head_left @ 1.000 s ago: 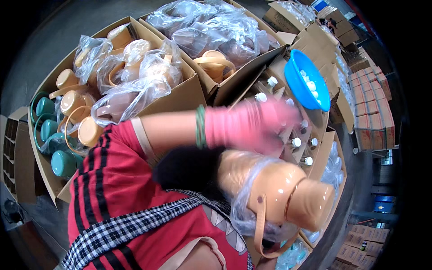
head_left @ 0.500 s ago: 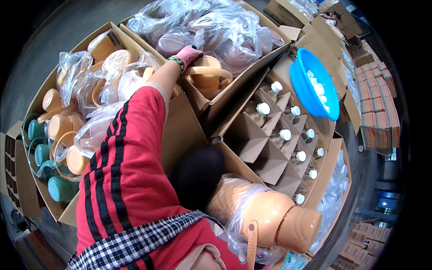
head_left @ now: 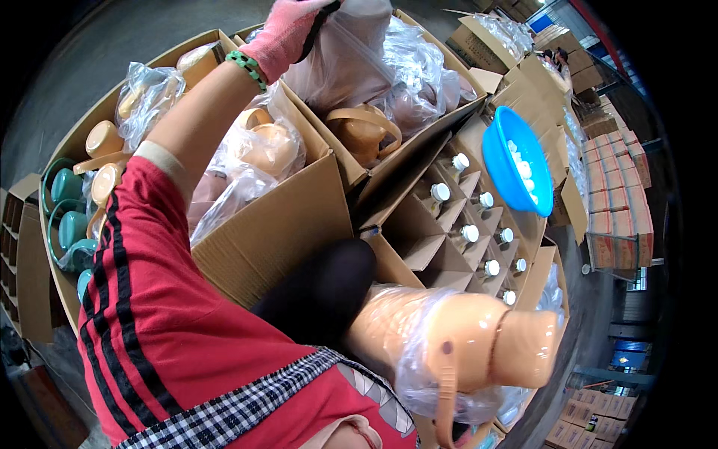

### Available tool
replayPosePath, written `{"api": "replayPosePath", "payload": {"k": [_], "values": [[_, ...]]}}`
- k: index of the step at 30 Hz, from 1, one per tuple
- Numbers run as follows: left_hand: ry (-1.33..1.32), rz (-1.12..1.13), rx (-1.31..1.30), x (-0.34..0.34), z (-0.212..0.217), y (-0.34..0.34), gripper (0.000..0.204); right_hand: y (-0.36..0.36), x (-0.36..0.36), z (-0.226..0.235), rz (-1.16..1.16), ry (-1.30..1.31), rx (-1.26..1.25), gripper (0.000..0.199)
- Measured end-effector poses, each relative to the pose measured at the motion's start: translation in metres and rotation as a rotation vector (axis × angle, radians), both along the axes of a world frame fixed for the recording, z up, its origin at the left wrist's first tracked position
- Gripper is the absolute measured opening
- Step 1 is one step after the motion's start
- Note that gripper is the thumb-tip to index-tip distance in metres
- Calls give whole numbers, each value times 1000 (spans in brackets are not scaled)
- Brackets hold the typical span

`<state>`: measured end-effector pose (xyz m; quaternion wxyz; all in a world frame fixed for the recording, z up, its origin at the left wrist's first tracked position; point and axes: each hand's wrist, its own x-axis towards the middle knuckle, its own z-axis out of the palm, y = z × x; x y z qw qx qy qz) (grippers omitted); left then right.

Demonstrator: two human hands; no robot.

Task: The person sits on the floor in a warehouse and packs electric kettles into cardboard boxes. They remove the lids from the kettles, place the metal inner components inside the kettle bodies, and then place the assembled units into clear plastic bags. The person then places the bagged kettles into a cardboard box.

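We lift a clear plastic bag from the box.
At twelve o'clock, our pink-gloved left hand has its grip clamped on it; our right hand is unseen.

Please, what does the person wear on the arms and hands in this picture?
Only one arm shows, the left by its side of the picture. Its hand wears a pink knitted glove. A green beaded bracelet sits at the wrist. A red sleeve with black stripes covers the upper arm. The other hand is not in view.
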<state>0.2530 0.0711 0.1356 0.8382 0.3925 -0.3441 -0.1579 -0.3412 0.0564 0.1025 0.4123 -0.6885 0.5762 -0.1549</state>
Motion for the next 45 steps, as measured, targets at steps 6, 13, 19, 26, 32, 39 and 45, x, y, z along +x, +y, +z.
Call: {"api": "replayPosePath", "payload": {"k": [6,13,19,26,32,39,45], "values": [[-137,280,-141,-43,71,86,25,-30,56,49,162,-37,-154,42],[-118,851,-220,-87,84,207,30,-86,193,78,524,-179,-293,43],[36,1020,-14,-108,53,261,43,-133,334,65,717,-216,-408,43],[-118,211,-54,-106,25,354,38,-170,472,9,826,-158,-436,44],[-23,450,84,-120,18,363,46,-189,526,-2,916,-54,-481,44],[42,362,68,-122,14,366,46,-220,550,-14,998,340,-780,45],[149,825,91,-135,10,363,48,-229,520,-89,796,365,-585,40]]}}
